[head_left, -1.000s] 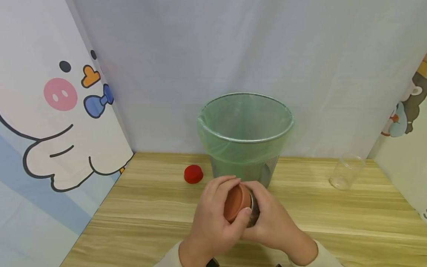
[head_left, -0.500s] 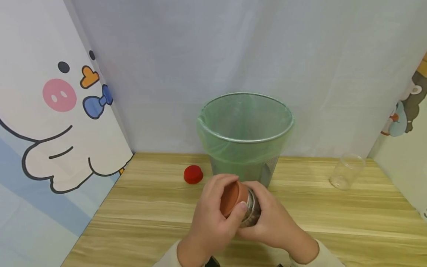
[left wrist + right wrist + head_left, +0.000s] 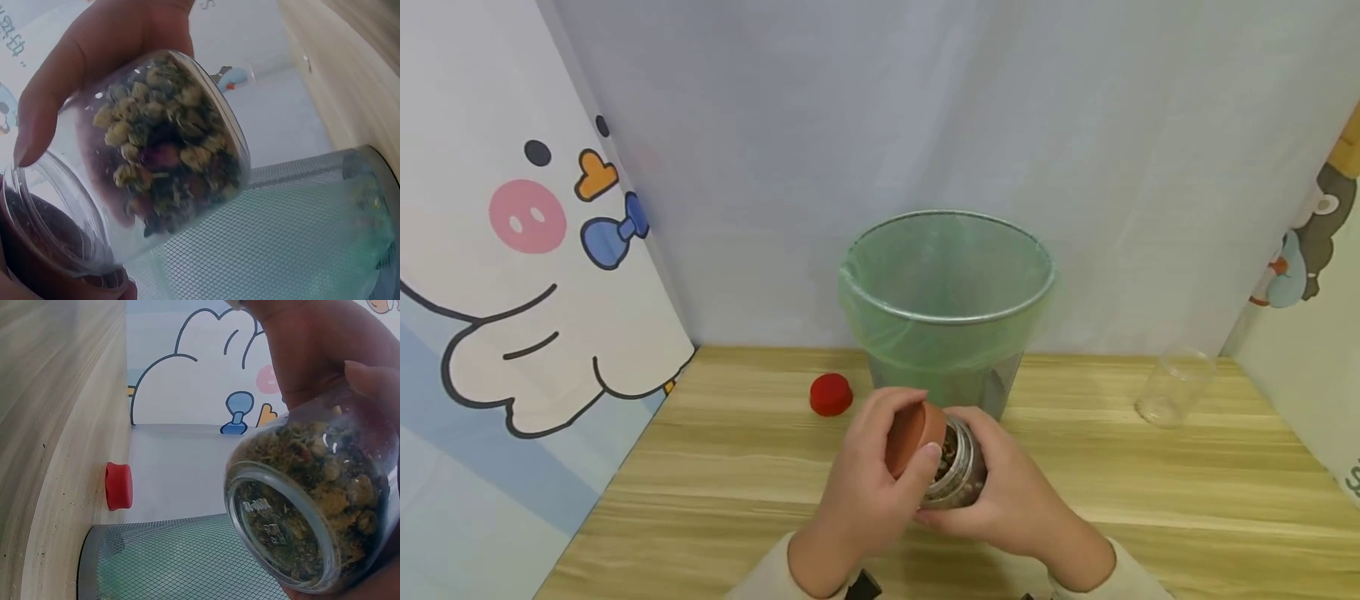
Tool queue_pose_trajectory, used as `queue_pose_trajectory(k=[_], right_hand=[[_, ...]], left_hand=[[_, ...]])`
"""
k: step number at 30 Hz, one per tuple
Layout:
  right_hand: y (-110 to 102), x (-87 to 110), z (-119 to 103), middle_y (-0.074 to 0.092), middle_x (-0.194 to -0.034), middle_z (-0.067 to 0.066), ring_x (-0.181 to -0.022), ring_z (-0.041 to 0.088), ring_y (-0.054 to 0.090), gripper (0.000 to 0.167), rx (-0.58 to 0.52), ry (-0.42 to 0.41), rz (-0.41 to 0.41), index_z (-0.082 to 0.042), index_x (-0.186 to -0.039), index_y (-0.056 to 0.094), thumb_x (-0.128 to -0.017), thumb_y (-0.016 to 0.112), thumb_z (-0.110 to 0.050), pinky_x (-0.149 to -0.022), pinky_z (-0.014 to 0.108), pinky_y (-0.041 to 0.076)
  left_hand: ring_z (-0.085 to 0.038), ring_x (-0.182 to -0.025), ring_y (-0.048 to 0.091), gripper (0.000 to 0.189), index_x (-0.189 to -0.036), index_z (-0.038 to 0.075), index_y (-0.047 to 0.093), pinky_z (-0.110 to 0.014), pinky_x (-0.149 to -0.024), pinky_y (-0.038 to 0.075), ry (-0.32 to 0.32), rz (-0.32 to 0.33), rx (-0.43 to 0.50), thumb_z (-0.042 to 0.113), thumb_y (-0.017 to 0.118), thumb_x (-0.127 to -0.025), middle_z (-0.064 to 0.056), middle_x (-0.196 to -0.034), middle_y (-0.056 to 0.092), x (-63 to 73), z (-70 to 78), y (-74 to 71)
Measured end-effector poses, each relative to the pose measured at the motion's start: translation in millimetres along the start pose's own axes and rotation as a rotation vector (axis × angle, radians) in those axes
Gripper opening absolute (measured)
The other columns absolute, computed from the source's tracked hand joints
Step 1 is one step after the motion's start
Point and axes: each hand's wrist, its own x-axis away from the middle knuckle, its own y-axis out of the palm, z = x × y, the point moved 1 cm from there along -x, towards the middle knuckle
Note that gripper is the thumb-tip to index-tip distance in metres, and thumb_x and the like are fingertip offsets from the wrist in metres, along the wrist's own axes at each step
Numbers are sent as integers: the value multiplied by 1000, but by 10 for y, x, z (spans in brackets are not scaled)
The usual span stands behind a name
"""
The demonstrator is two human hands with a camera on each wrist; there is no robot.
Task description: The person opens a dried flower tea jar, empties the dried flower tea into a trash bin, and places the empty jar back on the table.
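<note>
A clear jar of dried flower buds is tilted in front of the bin, its mouth uncovered. My right hand grips the jar's body from the right. In my left hand is an orange-brown lid, pinched between thumb and fingers and tipped beside the jar's mouth. The left wrist view shows yellowish buds through the jar wall, with the lid close to the rim. From the right wrist, the jar's round base faces the camera.
Just behind the hands stands a mesh bin with a green liner. To its left lies a red cap. A clear cup stands at the right on the wooden table.
The lid has come off the jar's mouth and moved left with my left hand. A widening gap now shows the contents inside the jar.
</note>
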Motion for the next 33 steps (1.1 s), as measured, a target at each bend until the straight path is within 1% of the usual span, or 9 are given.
queue_pose_trajectory(k=[2,6,10,14,18,24,28,31,33], right_hand=[[-5,-4,-2,62,-121,-2,-101,20,64,82,-16,6,-4,-24,-137,53,-69,99,-30,-83,36,57],[-22,-9,-8,61,-123,-1,-103,22,64,81,-49,23,-16,-24,-138,52,-71,98,-30,-85,36,56],[-43,-9,-10,61,-125,0,-104,23,64,81,-78,29,-25,-24,-139,52,-73,97,-28,-84,36,57],[-55,-14,-6,61,-124,1,-103,23,65,81,-92,21,-27,-22,-140,52,-73,97,-26,-84,35,58],[-47,-36,-3,61,-123,2,-102,23,65,81,-96,24,-32,-18,-139,52,-73,98,-26,-82,35,58],[-37,-45,12,61,-121,2,-102,22,65,82,-85,28,-31,-11,-137,52,-72,98,-29,-81,34,58],[-41,-33,25,61,-121,1,-103,22,65,82,-81,34,-21,-13,-137,52,-71,99,-28,-83,34,57],[-46,-24,26,61,-121,2,-102,22,64,82,-94,55,-16,-13,-137,52,-71,99,-26,-81,33,57],[-49,-18,20,60,-122,2,-100,22,64,82,-103,71,-15,-12,-137,52,-71,99,-25,-77,33,58]], left_hand=[[-20,-106,57,42,-139,14,55,-37,-80,56,-6,-25,-13,19,63,-98,-4,-129,57,-2,-11,-37],[-19,-108,55,43,-140,16,54,-37,-81,55,-3,-62,-66,21,64,-99,-4,-132,56,-9,-30,-107],[-20,-110,54,45,-139,15,54,-38,-82,54,26,-86,-133,22,66,-97,-4,-133,55,-17,-53,-170],[-20,-114,53,47,-138,14,55,-39,-82,54,38,-118,-199,22,68,-93,-3,-135,55,-9,-91,-252],[-20,-118,52,48,-136,13,57,-42,-85,54,51,-140,-257,23,70,-91,-3,-135,56,10,-147,-345],[-20,-121,52,48,-135,13,58,-44,-90,52,59,-168,-316,26,71,-91,-1,-135,56,22,-221,-460],[-20,-121,51,49,-134,12,59,-41,-89,53,75,-192,-343,26,72,-89,-1,-134,56,8,-251,-517],[-19,-117,52,48,-134,12,60,-40,-85,53,82,-219,-372,26,73,-90,-2,-133,56,4,-282,-554],[-20,-116,53,47,-133,12,60,-41,-85,53,76,-243,-394,26,73,-90,-2,-132,56,7,-313,-576]])
